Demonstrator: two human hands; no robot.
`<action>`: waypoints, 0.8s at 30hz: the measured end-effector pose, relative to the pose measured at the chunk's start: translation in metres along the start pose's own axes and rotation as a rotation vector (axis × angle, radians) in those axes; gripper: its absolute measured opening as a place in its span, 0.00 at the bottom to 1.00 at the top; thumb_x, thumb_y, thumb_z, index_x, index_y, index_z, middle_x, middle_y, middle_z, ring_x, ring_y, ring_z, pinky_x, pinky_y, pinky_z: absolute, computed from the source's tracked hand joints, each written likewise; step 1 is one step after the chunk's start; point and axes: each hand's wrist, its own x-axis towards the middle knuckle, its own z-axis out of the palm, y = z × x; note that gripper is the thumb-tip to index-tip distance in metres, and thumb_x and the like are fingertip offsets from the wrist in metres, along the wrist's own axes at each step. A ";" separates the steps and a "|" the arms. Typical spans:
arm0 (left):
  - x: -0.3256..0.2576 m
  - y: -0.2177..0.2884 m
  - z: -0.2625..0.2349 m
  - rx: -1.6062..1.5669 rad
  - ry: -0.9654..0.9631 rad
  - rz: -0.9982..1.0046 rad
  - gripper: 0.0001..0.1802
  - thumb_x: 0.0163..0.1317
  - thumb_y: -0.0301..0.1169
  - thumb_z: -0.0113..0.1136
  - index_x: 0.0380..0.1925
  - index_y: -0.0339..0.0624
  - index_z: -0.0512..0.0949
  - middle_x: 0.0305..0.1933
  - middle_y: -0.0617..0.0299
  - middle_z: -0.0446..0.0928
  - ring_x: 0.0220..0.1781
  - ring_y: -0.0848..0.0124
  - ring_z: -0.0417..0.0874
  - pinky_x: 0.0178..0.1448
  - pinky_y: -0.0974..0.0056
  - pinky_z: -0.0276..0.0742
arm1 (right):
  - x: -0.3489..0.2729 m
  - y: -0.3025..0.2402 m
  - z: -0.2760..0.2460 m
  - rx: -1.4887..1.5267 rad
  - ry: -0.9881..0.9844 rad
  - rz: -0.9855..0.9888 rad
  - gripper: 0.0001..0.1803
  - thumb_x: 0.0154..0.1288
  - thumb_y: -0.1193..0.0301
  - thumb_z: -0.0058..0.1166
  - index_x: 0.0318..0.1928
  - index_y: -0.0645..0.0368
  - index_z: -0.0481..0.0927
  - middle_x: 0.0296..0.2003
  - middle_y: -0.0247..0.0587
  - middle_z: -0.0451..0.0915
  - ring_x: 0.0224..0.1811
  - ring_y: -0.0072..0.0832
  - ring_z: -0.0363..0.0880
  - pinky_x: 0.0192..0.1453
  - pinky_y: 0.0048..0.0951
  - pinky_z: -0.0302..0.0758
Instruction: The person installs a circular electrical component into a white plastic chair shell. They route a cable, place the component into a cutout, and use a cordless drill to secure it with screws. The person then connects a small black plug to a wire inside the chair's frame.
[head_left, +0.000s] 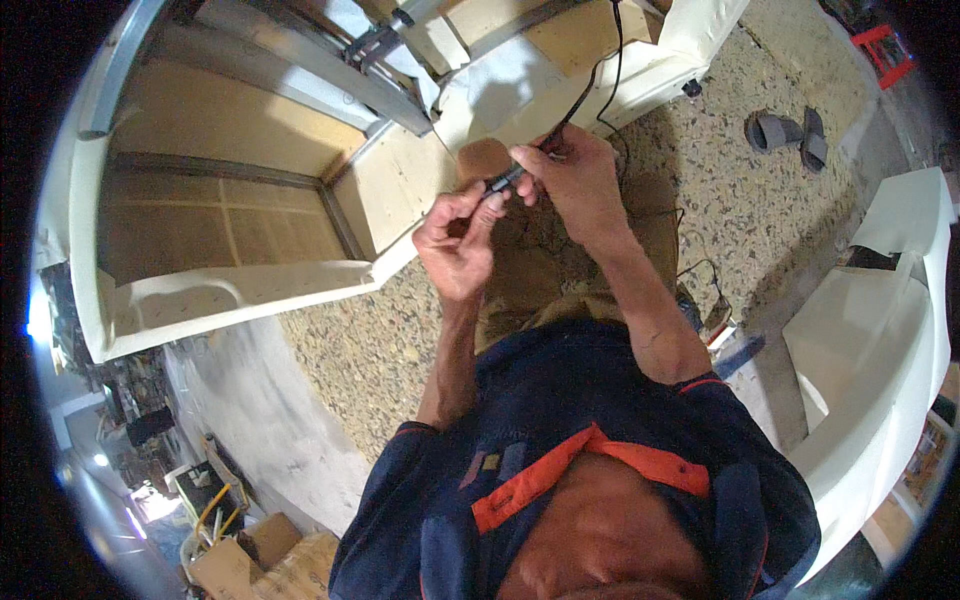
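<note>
My left hand [458, 240] and my right hand [570, 180] meet in front of me over my lap. Both pinch a small black connector [500, 183] on the end of a black cable [590, 85]. The cable runs up from my right hand toward the upturned white furniture frame [230, 300] ahead. My left fingertips hold the near end of the connector, and my right fingers close round the cable side. The connector's detail is too small to make out.
A white upholstered piece [880, 340] stands at my right. A pair of grey sandals [788, 132] lies on the speckled floor [350, 350]. A red stool [884, 48] sits far right. Cardboard boxes [240, 560] and clutter fill the lower left. Loose black wires [700, 275] trail by my right knee.
</note>
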 end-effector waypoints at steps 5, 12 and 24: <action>0.008 0.011 0.007 0.282 -0.371 -0.109 0.26 0.60 0.19 0.74 0.59 0.43 0.82 0.50 0.61 0.84 0.54 0.73 0.82 0.60 0.63 0.81 | 0.004 0.022 -0.074 -0.081 -0.118 0.195 0.09 0.69 0.69 0.66 0.41 0.61 0.82 0.31 0.30 0.80 0.25 0.18 0.74 0.28 0.25 0.72; 0.098 0.103 -0.057 0.094 0.007 -0.158 0.35 0.67 0.26 0.70 0.72 0.39 0.68 0.59 0.52 0.80 0.63 0.62 0.81 0.65 0.58 0.80 | -0.042 0.060 -0.283 -1.271 0.892 0.141 0.25 0.64 0.60 0.70 0.54 0.64 0.83 0.42 0.43 0.87 0.43 0.31 0.85 0.52 0.33 0.81; 0.168 0.229 0.098 -0.082 -0.115 0.448 0.11 0.69 0.32 0.70 0.34 0.37 0.79 0.32 0.64 0.81 0.34 0.76 0.80 0.43 0.67 0.76 | 0.023 -0.020 -0.028 -0.079 -0.216 -0.410 0.27 0.69 0.80 0.64 0.67 0.60 0.74 0.56 0.39 0.81 0.51 0.24 0.83 0.55 0.28 0.83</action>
